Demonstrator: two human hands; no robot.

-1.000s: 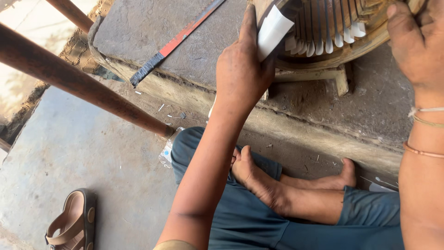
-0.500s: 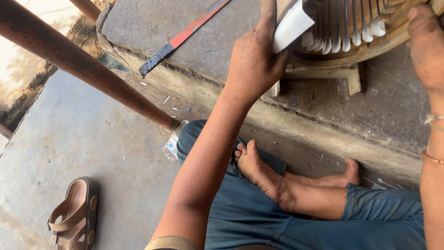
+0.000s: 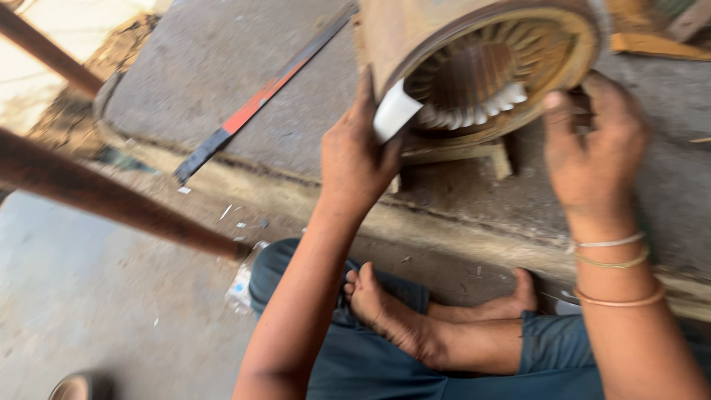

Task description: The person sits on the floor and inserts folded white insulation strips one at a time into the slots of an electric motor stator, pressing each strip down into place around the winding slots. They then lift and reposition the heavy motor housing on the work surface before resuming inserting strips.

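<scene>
Hands have closed in on the motor stator (image 3: 481, 74) on the concrete ledge (image 3: 222, 67): left hand (image 3: 359, 159) fingers now pinch white insulation paper (image 3: 395, 111) at its rim, right hand (image 3: 592, 152) curled against the opposite edge.

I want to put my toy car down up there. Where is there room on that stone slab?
The stone slab is bare between its left edge and the long flat bar. It is crowded at the round slotted metal shell, where the left hand holds a white strip and the right hand grips the rim.
</scene>
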